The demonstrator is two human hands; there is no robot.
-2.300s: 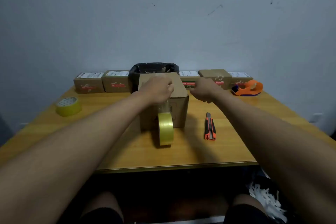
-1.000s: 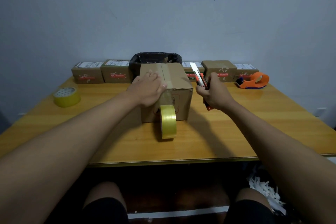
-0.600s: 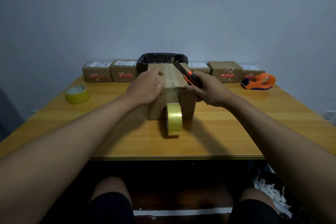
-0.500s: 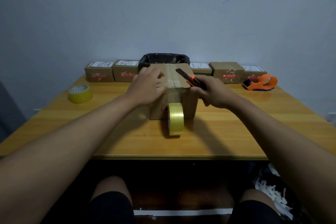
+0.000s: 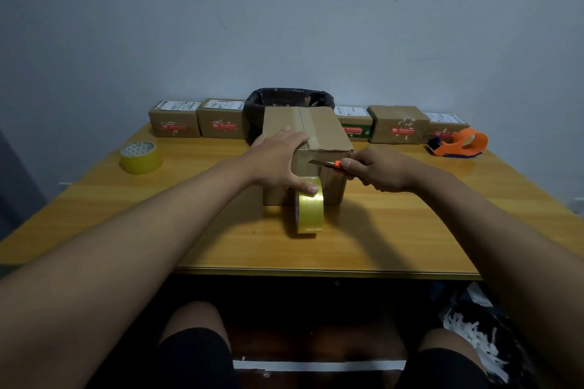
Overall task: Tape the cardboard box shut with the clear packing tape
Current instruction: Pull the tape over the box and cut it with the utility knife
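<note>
A brown cardboard box (image 5: 325, 129) stands mid-table, its flaps closed, with a strip of clear tape along the top seam and down the front face. The clear packing tape roll (image 5: 311, 215) stands on edge in front of the box, still joined to that strip. My left hand (image 5: 278, 161) lies flat on the box's top front-left corner, thumb resting on the roll. My right hand (image 5: 376, 170) grips an orange utility knife (image 5: 325, 163), its blade lying across the tape on the box's front face.
Several small labelled boxes (image 5: 221, 118) line the table's back edge beside a black-lined bin (image 5: 289, 98). A second yellow tape roll (image 5: 140, 156) lies at the left. An orange tape dispenser (image 5: 459, 144) sits at the back right. Shredded paper (image 5: 474, 338) lies on the floor.
My right hand picked up the knife from the table, raised it over the box, then lowered its blade to the tape on the front face. My left thumb dropped onto the roll.
</note>
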